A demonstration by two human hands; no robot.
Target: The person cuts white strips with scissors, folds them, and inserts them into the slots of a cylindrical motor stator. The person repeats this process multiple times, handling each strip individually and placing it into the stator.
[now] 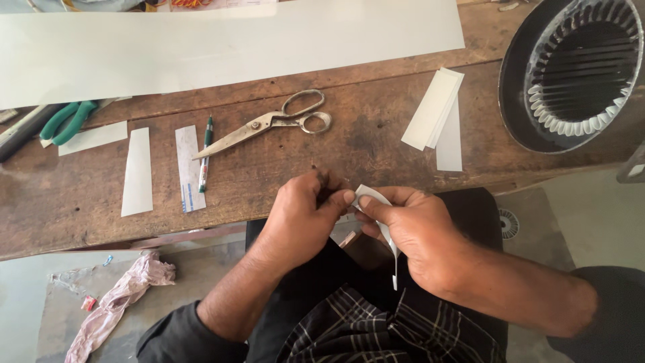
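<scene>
Head view is looking down on a wooden bench (269,168), where a long pale sheet (222,40) is lying at eleven o'clock and a round dark stator (571,70) is sitting at two o'clock. Scissors (265,124) are pointing toward nine. Below the bench edge, the left hand (299,218) and right hand (413,232) are both pinching closed on a white paper strip (386,232), its long axis running from twelve down to six.
</scene>
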